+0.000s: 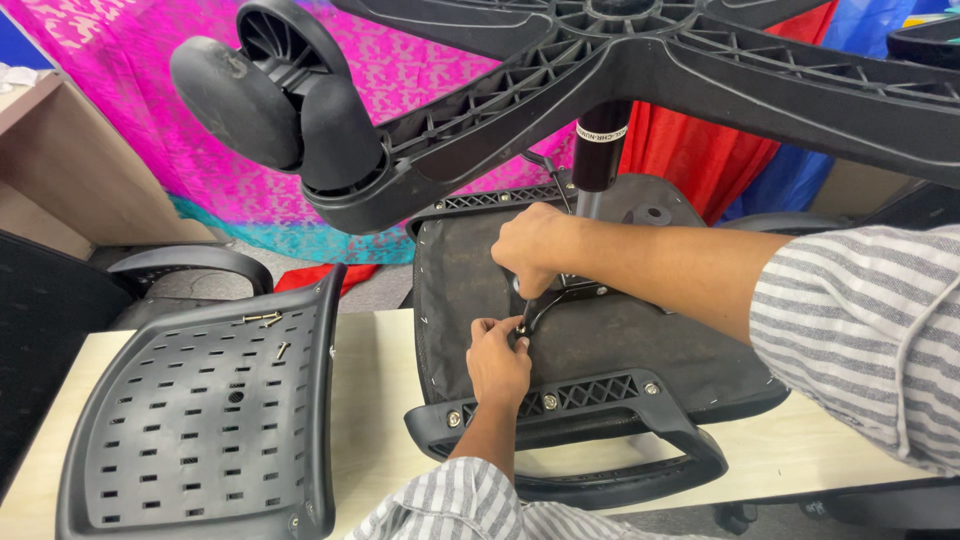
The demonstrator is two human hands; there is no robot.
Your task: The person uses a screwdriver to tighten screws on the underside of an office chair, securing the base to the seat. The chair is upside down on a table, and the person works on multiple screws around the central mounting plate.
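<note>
An upturned office chair seat (620, 350) lies on a pale wooden table (370, 380), its black star base (640, 60) and a caster wheel (270, 95) looming above. My right hand (535, 245) is closed round the handle of a screwdriver (527, 312), tip down at the metal bracket (575, 292) under the seat. My left hand (497, 355) pinches something small at the tool's tip; a screw perhaps, too small to tell. Both arms wear grey striped sleeves.
A black perforated chair back panel (200, 420) lies to the left on the table, with a few loose screws (268, 322) on it. The gas cylinder (598, 150) rises from the seat. Pink, red and blue cloths (150, 90) hang behind. Another chair armrest (190, 262) sits beyond.
</note>
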